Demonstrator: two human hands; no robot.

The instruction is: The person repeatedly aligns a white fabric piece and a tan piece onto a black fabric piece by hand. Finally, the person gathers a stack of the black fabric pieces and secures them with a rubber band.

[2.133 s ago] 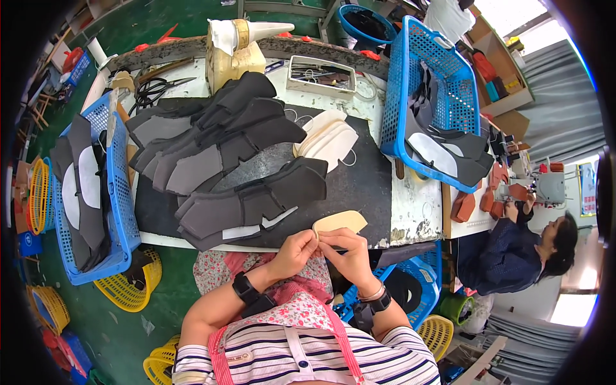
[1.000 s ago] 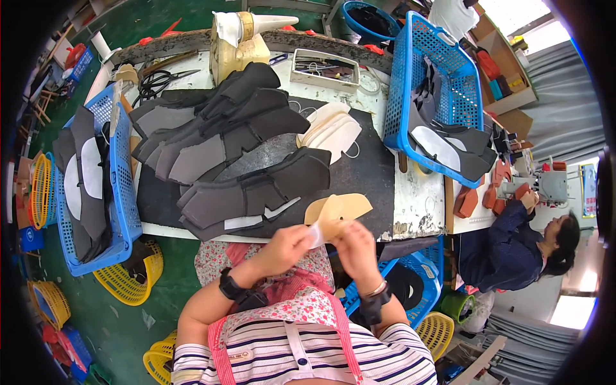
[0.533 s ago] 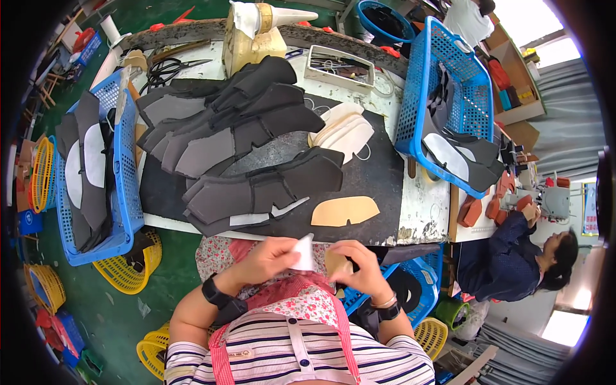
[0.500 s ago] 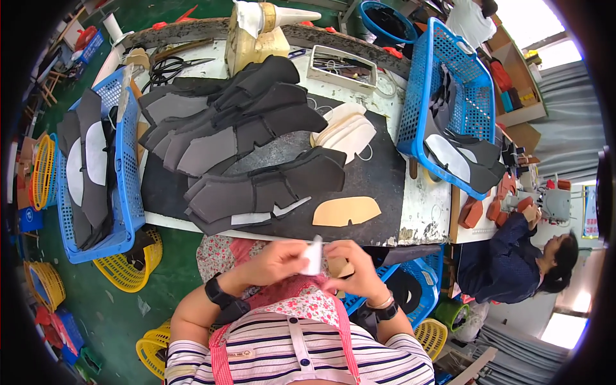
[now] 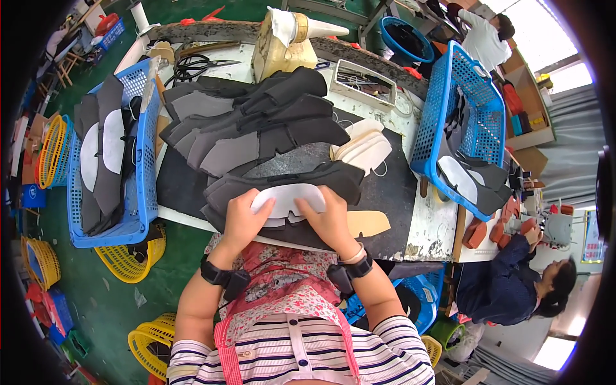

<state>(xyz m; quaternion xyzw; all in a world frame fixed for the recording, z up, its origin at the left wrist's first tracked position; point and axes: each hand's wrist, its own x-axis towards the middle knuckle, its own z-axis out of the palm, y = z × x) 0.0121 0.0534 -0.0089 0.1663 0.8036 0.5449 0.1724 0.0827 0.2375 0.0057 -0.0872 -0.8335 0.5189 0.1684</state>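
A white, curved, notched lining piece (image 5: 292,194) is stretched between my two hands over the front dark grey fabric piece (image 5: 224,196). My left hand (image 5: 245,217) grips its left end, thumb on top. Its right end is pinched by my right hand (image 5: 332,217). Below its notch, the rim of another white patch shows on the dark fabric; whether the held piece touches it I cannot tell. Beside my right hand lies a tan notched piece (image 5: 369,224). Several dark grey fabric pieces (image 5: 256,122) overlap in piles on the black mat (image 5: 391,192).
Cream pieces (image 5: 362,146) are stacked at the mat's right. Blue baskets stand at left (image 5: 149,186) and right (image 5: 420,144). Behind are scissors (image 5: 192,66), a tool tray (image 5: 362,82) and a yellowish container (image 5: 282,58). A co-worker (image 5: 513,269) sits at right.
Both hands have moved forward from near my apron to above the table's front edge. The white piece, curled before, is now spread flat. The tan scrap near my right hand no longer shows there.
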